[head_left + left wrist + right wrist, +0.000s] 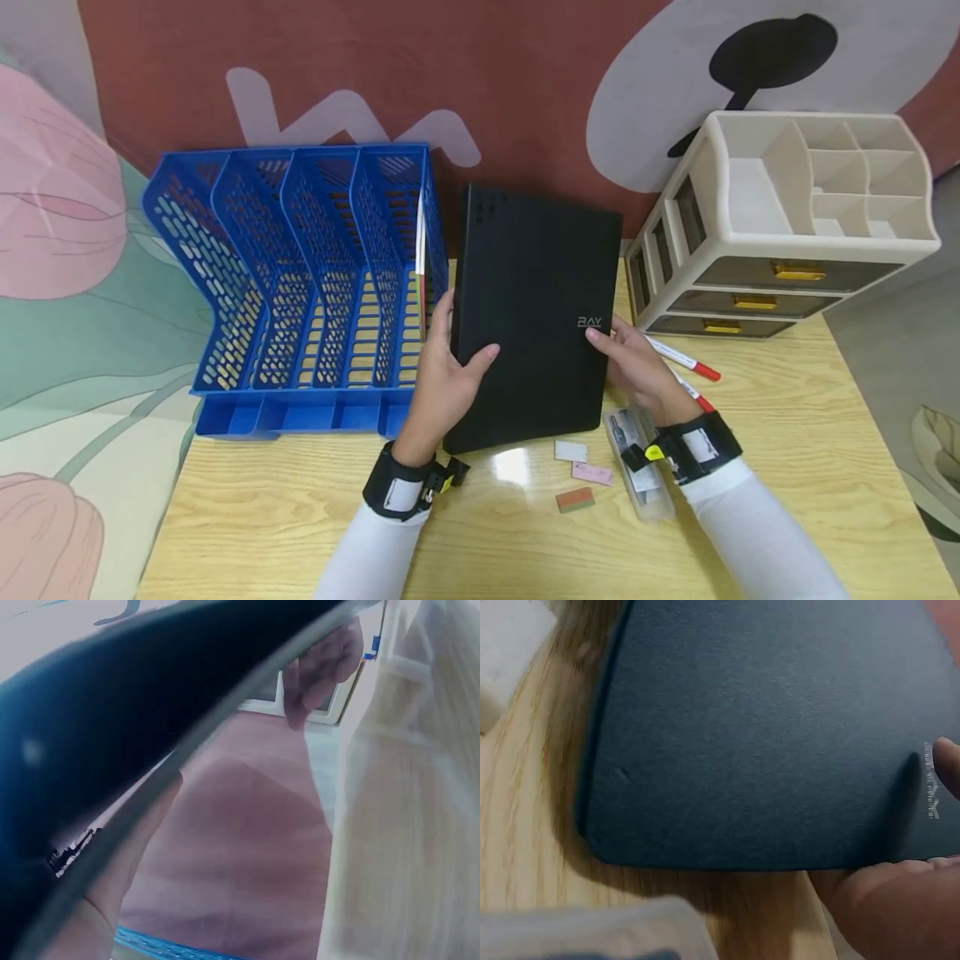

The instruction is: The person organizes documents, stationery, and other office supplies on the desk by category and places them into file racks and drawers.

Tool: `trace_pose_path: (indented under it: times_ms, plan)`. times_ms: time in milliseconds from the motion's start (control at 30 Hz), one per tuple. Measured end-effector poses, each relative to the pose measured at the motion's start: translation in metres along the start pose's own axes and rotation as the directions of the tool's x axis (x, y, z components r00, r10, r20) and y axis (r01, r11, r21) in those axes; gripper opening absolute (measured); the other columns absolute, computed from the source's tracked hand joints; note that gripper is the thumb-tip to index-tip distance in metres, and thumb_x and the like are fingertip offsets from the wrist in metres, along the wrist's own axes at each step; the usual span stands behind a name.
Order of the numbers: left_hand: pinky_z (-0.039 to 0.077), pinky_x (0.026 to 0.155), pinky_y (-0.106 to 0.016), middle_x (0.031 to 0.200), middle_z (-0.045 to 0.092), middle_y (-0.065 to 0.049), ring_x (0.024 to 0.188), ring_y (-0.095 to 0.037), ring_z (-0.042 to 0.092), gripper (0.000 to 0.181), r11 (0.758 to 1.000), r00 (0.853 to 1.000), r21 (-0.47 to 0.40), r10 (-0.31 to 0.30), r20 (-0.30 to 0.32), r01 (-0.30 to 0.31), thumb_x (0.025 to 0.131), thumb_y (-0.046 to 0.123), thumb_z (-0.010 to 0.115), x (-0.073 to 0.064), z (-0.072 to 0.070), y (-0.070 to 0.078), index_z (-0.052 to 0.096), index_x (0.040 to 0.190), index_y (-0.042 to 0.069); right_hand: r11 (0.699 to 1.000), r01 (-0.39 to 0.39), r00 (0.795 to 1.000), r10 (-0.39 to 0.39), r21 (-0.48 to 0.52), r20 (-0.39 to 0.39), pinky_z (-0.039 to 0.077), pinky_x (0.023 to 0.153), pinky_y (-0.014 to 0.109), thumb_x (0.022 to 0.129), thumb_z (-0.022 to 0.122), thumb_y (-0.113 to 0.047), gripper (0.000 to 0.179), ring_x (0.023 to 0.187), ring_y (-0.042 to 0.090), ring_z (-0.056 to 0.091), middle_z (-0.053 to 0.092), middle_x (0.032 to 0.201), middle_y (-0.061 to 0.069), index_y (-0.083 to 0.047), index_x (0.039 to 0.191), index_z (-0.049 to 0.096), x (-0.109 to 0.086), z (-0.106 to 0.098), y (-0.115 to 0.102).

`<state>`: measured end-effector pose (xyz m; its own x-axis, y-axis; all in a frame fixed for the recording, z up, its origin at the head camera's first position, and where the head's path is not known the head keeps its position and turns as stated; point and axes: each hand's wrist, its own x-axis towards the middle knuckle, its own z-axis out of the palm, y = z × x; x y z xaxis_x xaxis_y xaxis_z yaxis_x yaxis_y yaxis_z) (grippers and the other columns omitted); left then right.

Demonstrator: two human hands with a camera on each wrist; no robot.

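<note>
A flat black folder (536, 283) with "RAY" lettering is held tilted above the table, in front of the wall. My left hand (447, 367) grips its left edge, thumb on the cover and fingers behind. On the right edge, my right hand (641, 367) pinches it with the thumb beside the lettering. In the right wrist view the folder's cover (765, 750) fills most of the picture, with the right thumb (946, 761) at its edge. From the left wrist, the folder (150, 697) shows close up, the right hand's fingers (322, 671) beyond it.
A blue file rack (315, 392) with thin booklets (421, 250) in its right slot stands left. At right is a cream drawer organizer (712, 258). Red-capped markers (682, 358), a clear pencil case (656, 500) and several small erasers (575, 500) lie on the table (495, 550).
</note>
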<state>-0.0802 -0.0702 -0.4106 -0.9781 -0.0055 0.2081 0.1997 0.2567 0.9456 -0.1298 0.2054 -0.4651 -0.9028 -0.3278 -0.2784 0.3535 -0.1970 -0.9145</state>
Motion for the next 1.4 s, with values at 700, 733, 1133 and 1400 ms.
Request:
trace_pose_path:
  times_ms: [700, 733, 1133, 1400]
  plan:
    - [0.053, 0.095, -0.047, 0.135, 0.058, -0.013, 0.115, -0.024, 0.061, 0.056, 0.978, 0.986, -0.204, -0.001, 0.165, 0.035, 0.091, 0.014, 0.067, -0.003, -0.027, 0.016, 0.042, 0.141, 0.013, 0.966, 0.197, 0.980, -0.200, 0.169, 0.002, 0.058, 0.081, 0.025, 0.096, 0.055, 0.000, 0.038, 0.100, 0.013, 0.068, 0.071, 0.116, -0.002, -0.012, 0.132, 0.051, -0.009, 0.017, -0.012]
    - [0.053, 0.095, -0.047, 0.135, 0.058, -0.014, 0.115, -0.025, 0.061, 0.055, 0.979, 0.986, -0.199, -0.010, 0.166, 0.043, 0.091, 0.012, 0.066, -0.003, -0.028, 0.016, 0.042, 0.141, 0.012, 0.967, 0.198, 0.980, -0.200, 0.160, -0.002, 0.058, 0.081, 0.025, 0.096, 0.055, 0.000, 0.038, 0.100, 0.013, 0.067, 0.071, 0.116, -0.003, -0.011, 0.132, 0.051, -0.009, 0.018, -0.013]
    - [0.058, 0.086, -0.041, 0.126, 0.063, -0.015, 0.109, -0.023, 0.065, 0.045, 0.980, 0.967, -0.187, -0.016, 0.255, 0.065, 0.092, 0.018, 0.066, -0.004, -0.049, 0.016, 0.052, 0.134, 0.010, 0.949, 0.294, 0.955, -0.297, 0.118, 0.012, 0.057, 0.080, 0.023, 0.093, 0.056, 0.006, 0.033, 0.098, 0.012, 0.067, 0.072, 0.110, -0.003, -0.010, 0.122, 0.059, -0.009, 0.021, -0.022]
    - [0.057, 0.087, -0.045, 0.123, 0.066, -0.012, 0.105, -0.021, 0.066, 0.045, 0.989, 0.938, -0.090, -0.081, 0.338, 0.118, 0.087, 0.025, 0.072, 0.000, -0.057, 0.012, 0.059, 0.128, 0.010, 0.935, 0.354, 0.935, -0.354, -0.019, 0.027, 0.057, 0.079, 0.020, 0.092, 0.056, 0.010, 0.036, 0.095, 0.009, 0.068, 0.073, 0.106, -0.006, -0.011, 0.121, 0.060, -0.013, 0.020, -0.025]
